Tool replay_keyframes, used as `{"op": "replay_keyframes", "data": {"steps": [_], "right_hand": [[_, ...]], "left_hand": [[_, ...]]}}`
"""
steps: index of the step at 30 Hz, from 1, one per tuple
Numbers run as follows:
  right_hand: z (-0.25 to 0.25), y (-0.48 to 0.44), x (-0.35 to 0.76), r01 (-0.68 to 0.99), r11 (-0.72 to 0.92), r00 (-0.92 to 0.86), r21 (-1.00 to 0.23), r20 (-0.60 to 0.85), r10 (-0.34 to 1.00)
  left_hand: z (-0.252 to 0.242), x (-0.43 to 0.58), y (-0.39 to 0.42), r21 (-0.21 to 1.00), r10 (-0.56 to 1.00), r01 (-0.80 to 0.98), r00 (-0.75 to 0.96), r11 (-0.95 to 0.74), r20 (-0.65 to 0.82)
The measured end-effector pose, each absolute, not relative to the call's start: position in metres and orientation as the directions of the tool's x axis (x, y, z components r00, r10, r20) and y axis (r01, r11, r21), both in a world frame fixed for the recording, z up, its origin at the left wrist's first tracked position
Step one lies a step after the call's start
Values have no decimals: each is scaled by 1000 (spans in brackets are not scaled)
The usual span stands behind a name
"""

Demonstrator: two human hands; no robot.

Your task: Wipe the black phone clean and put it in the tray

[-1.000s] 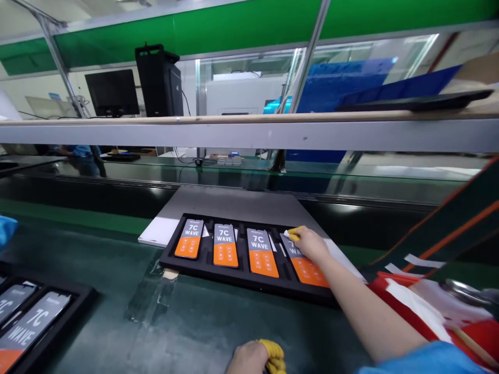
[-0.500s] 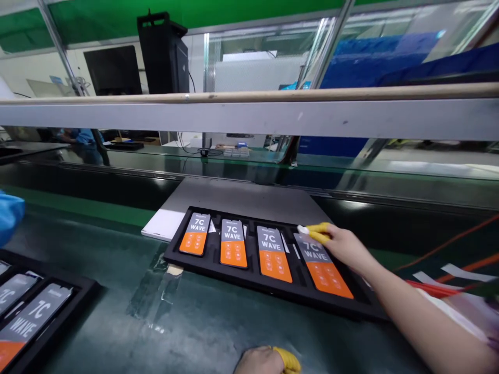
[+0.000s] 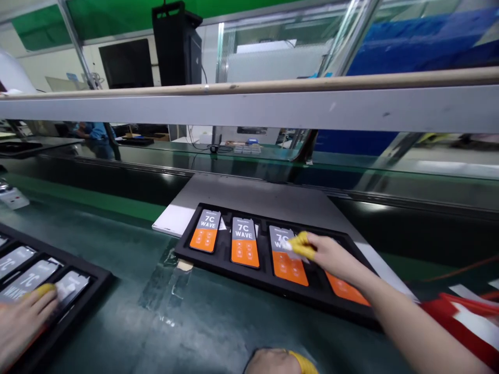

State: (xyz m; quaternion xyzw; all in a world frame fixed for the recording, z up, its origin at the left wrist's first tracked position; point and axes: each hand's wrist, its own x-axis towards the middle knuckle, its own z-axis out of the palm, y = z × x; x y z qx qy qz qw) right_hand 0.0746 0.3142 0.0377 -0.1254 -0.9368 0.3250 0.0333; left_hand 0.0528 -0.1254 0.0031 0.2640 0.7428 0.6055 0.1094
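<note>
My right hand, with yellow finger covers, pinches a small white wipe against the upper part of the third smartphone. This phone lies in a black foam tray beside two others to its left, the first phone and the second phone. Their screens carry grey and orange "7C WAVE" films. My hand and forearm partly cover the fourth phone. At the bottom edge, my left hand is curled above the green bench, one yellow cover showing; its fingertips are hidden.
A co-worker's hand rests over a second black tray of phones at left. Beneath the main tray's far side lies a grey board. A white rail crosses above the green bench.
My right hand has moved left with the wipe, from the fourth phone to the third. A co-worker's hand has come over the left tray. The view has shifted slightly; my left hand stays low.
</note>
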Motion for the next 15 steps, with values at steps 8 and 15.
{"op": "replay_keyframes", "data": {"steps": [8,15], "right_hand": [[13,245,-11,264,811,-947,-522,18,320],[43,258,7,263,836,-964,-482,-89,252]], "left_hand": [[-11,-47,-302,885,281,378,-911,270,303],[-13,-41,-295,818,-58,140,-977,558,207]]}}
